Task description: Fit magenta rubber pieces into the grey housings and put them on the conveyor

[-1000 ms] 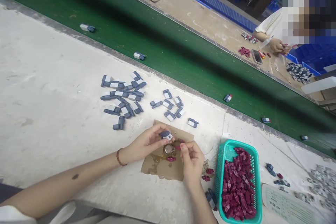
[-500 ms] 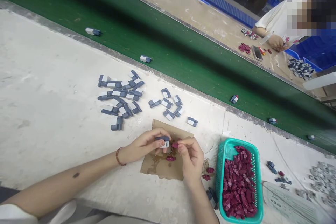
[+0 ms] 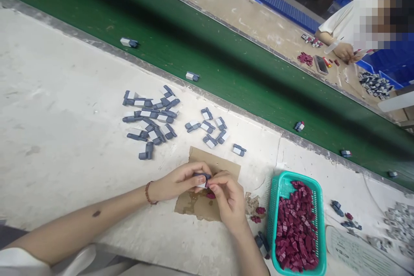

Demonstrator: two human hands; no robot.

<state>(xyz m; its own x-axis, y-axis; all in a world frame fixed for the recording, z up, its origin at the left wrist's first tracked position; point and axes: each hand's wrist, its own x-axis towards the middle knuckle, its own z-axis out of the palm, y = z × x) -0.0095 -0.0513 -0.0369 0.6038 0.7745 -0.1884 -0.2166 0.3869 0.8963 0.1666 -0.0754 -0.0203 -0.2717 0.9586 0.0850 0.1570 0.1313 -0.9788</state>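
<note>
My left hand (image 3: 189, 180) is closed on a small grey-and-white plastic part (image 3: 202, 181), held over a stained piece of cardboard (image 3: 223, 166). In the fingertips of my right hand (image 3: 230, 196) is a small maroon plastic piece (image 3: 208, 183), mostly hidden, pressed against the end of the grey-and-white part. Another maroon piece (image 3: 211, 196) lies on the cardboard just below the fingers. More grey-and-white parts (image 3: 152, 116) lie loosely grouped on the table beyond my hands. To the right stands a green basket (image 3: 271, 224) full of maroon pieces (image 3: 296, 228).
Past the table runs a green conveyor belt (image 3: 155, 39) carrying spaced-out parts. Across it a co-worker (image 3: 343, 30) handles small parts at another bench. Whitish parts (image 3: 401, 224) and a printed plastic sheet (image 3: 355, 252) lie right of the basket.
My right hand has moved left, bringing the maroon piece from a small gap away to the end of the grey-and-white part. Parts on the belt have shifted right.
</note>
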